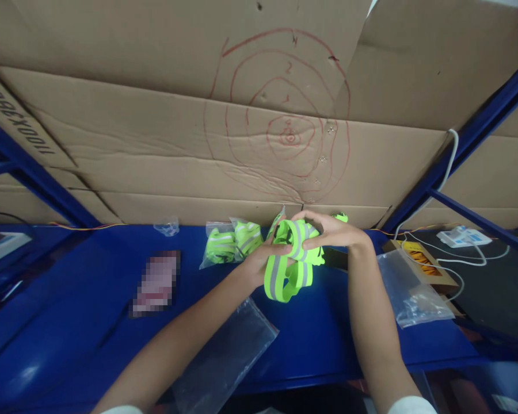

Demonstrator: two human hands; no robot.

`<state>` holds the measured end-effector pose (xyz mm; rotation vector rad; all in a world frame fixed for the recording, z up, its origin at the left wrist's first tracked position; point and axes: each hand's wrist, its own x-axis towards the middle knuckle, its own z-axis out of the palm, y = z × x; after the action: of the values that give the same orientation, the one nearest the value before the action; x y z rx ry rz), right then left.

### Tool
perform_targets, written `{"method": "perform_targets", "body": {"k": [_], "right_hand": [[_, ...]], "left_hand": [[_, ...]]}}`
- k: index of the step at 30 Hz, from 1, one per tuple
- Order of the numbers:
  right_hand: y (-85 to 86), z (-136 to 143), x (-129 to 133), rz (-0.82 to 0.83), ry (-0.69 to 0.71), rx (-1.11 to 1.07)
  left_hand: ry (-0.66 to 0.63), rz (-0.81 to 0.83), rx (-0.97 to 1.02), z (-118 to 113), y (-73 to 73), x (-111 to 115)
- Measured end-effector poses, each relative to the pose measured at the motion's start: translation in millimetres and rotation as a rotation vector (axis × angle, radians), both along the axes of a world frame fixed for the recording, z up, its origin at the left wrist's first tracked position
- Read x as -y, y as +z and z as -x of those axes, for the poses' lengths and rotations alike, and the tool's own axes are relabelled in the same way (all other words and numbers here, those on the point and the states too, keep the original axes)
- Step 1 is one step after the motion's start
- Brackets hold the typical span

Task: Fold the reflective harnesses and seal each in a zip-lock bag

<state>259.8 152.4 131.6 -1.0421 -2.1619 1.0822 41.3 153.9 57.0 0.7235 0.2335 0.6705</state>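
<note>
Fingers [281, 249] of the left hand [262, 260] and right hand [333, 230] clamp the green reflective strapping [300, 237] from opposite sides above the blue surface [328, 322], apparently to hold its loose loops [277, 280] together.

Brown cardboard wall [155, 126] (red rings [290, 137] on it), white cable [456, 142].

Partly hidden by both hands [261, 259] [336, 230] across neon-green bands [299, 234]; blurred into squares over a pink item [156, 284]; cropped below at white cuffs [411, 406].
</note>
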Motion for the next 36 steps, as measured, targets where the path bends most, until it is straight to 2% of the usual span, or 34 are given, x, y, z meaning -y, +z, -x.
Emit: {"method": "perform_targets", "body": {"k": [2,4,12,16,18,20,22,26,29,31,34,36], "right_hand": [[1.7,3.3,3.0,-0.042,-0.077,-0.016],[3.2,5.3,5.2,-0.057,-0.093,0.003],[5.5,2.1,5.0,0.024,0.042,0.2],[8.8,-0.6,8.0,0.026,0.106,0.183],[11.6,0.4,11.4,0.01,0.084,0.171],[13.0,1.4,13.8,-0.054,0.01,0.165],[11.2,0.9,12.6,-0.166,-0.121,0.167],[-1.3,-1.4,-2.4,-0.402,-0.366,0.201],[-8.9,7.9,-13.5,-0.539,-0.374,0.257],[-10.7,23.5,-14.9,-0.62,-0.393,0.297],[-10.9,55.7,-8.3,-0.716,-0.443,0.416],[-10.1,74.6,-0.3,-0.729,-0.419,0.47]], "left_hand": [[-0.054,0.011,0.018,-2.6,-0.1,-0.3],[-0.087,0.012,0.026,-4.4,-1.4,0.0],[-0.132,-0.045,-0.064,1.1,-5.8,-3.7],[-0.117,-0.057,-0.08,0.3,-1.9,-0.9],[-0.093,-0.054,-0.08,-0.1,-0.6,-0.3],[-0.074,-0.043,-0.081,-1.0,-0.3,-1.4],[-0.077,-0.022,-0.085,-3.1,-0.3,-3.4],[-0.129,0.054,-0.129,-8.0,3.3,-7.9],[-0.064,0.101,-0.128,-5.9,10.9,-12.8],[-0.009,0.145,-0.078,-0.6,18.0,-17.7],[0.062,0.144,0.017,11.2,28.3,-27.6],[0.137,0.091,0.036,19.5,32.1,-35.7]]}}
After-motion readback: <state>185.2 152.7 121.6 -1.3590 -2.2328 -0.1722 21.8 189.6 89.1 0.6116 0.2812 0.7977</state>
